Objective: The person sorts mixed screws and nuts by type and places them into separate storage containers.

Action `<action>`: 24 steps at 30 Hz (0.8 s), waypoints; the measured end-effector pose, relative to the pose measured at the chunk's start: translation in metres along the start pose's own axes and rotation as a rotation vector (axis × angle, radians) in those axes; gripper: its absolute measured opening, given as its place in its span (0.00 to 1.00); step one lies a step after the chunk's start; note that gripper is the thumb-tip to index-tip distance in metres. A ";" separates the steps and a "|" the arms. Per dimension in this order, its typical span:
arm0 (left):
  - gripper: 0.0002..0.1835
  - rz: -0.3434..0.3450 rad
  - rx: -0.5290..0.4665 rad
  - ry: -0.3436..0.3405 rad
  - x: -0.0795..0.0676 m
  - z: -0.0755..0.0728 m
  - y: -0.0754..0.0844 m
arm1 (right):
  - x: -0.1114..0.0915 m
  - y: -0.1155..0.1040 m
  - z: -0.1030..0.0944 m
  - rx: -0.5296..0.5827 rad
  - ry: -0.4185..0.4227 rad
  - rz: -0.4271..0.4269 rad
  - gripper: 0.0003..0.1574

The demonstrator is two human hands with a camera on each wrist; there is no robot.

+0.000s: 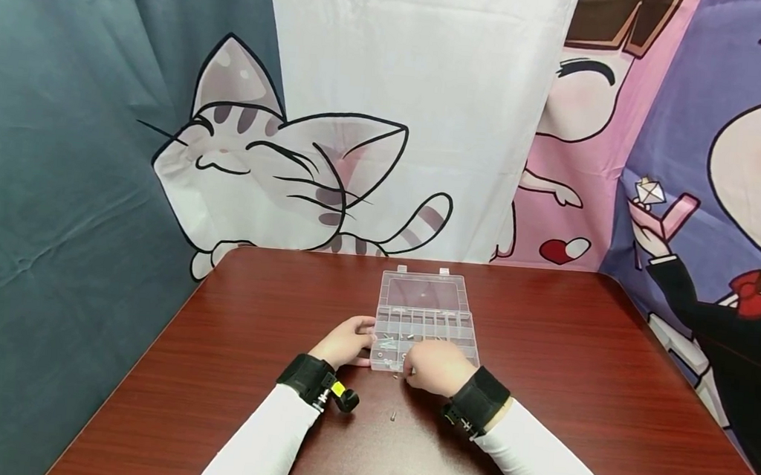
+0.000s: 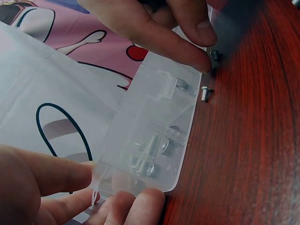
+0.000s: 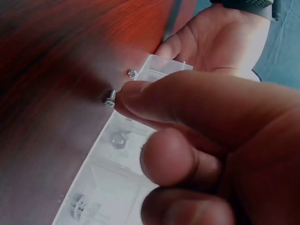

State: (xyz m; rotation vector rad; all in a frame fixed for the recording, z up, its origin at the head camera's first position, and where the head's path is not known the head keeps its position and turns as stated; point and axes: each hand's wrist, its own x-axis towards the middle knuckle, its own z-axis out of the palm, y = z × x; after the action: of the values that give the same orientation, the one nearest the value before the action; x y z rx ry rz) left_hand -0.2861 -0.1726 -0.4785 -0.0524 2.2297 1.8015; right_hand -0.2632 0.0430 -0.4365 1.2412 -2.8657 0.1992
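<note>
A clear plastic compartment box [image 1: 424, 319] lies on the table with its lid folded back. My left hand [image 1: 345, 341] grips its left end, thumb and fingers about the corner in the left wrist view. Thumb and forefinger of my right hand [image 1: 440, 367] come down at the front edge, beside a small screw [image 3: 110, 99]. Whether they pinch it cannot be told; in the left wrist view a gap shows between the two fingertips. A second screw [image 2: 205, 93] lies against the front wall. Loose hardware [image 2: 152, 157] sits inside the compartments.
Another small screw [image 1: 393, 417] lies on the brown table [image 1: 206, 403], nearer me than the box. A printed cloth [image 1: 402, 45] with a cartoon cat hangs behind the far table edge. Both wrists wear black straps with cameras.
</note>
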 end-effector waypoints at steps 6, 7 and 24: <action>0.27 -0.001 0.005 0.001 0.000 0.000 0.001 | 0.002 0.004 0.010 -0.057 0.045 -0.006 0.10; 0.27 0.000 0.006 0.002 0.000 0.000 0.001 | 0.002 0.004 0.011 -0.060 0.052 -0.012 0.12; 0.27 0.009 0.006 -0.004 -0.002 0.001 0.002 | -0.004 -0.013 0.008 -0.157 0.120 -0.016 0.21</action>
State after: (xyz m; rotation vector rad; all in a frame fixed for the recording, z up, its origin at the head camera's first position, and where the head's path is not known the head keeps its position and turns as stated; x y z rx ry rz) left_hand -0.2843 -0.1712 -0.4763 -0.0372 2.2353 1.7983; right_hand -0.2507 0.0358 -0.4437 1.1804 -2.7099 0.0462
